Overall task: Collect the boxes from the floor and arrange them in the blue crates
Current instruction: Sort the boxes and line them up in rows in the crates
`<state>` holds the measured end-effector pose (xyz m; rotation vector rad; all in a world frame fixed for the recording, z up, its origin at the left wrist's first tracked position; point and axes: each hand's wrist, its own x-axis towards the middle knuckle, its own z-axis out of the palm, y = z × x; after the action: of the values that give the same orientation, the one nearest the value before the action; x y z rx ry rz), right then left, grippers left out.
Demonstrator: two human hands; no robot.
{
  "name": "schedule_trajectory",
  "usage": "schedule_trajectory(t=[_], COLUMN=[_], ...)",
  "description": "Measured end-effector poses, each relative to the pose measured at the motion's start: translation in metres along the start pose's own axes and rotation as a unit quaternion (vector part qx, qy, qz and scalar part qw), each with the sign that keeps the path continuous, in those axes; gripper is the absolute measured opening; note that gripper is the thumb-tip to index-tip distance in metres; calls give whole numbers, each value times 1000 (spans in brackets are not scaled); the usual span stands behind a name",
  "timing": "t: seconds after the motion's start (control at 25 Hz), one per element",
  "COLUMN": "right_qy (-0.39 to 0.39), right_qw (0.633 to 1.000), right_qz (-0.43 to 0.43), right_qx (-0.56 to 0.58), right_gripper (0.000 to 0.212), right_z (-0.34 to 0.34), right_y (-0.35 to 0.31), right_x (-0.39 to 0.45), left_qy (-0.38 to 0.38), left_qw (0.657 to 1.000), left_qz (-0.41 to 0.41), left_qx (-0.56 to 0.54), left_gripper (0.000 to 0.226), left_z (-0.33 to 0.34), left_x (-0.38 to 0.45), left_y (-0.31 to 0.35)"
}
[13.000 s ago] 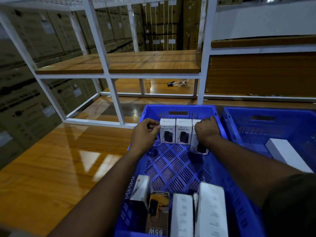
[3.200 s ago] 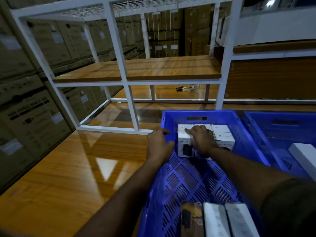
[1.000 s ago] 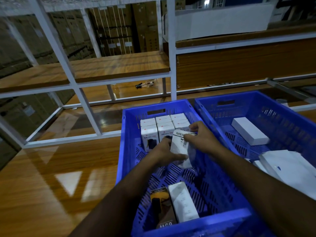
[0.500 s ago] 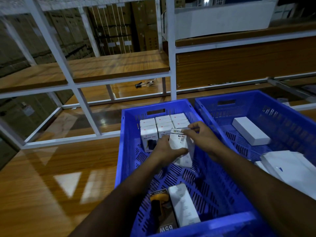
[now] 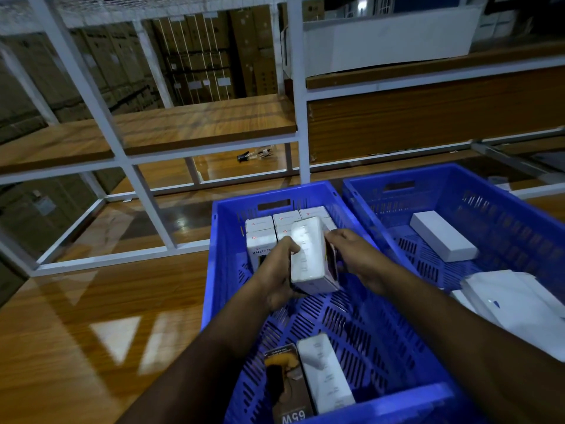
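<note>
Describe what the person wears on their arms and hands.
Both forearms are bare, with no sleeves in view. The left hand and right hand show no gloves; no rings, watch or bands are visible in the dim light.

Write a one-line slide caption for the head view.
Both hands, left hand and right hand, hold a white box over the left blue crate, near its stacked boxes.
</note>
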<state>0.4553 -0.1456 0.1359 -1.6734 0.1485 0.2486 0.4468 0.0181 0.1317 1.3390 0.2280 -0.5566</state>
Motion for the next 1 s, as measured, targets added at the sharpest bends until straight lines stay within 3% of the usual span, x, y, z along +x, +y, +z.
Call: schedule_trajectory(t=[0.12,0.28,0.36,0.48,0.72,1.0], right_qy=[-20,-33,-29,-6,20,-60], right_qw=[999,997,997,999,995,978], right_qz=[16,-14,-18,-14,-47,-132], right_qx=[32,70,67,51,89,147], right_gripper=[49,23,32,44,31,21], right_z=[2,3,2,3,0,-1], right_y=[-1,-2,-4,-6,-10,-13], right_x=[-4,-10,-12,-13,-12,-18], left_qy=[-20,-21,-18,8,33,54], left_qw=[1000,999,999,999,998,991], left_qz=[-13,0,16,31,-6,11], left_qx=[-21,24,43,9,-55,-126], left_gripper=[50,57,57,50,49,50], left_z=[1,3,3,0,-4,-3], left_x=[2,1,0,4,5,4], left_y=[-1,-1,-2,-2,2,1])
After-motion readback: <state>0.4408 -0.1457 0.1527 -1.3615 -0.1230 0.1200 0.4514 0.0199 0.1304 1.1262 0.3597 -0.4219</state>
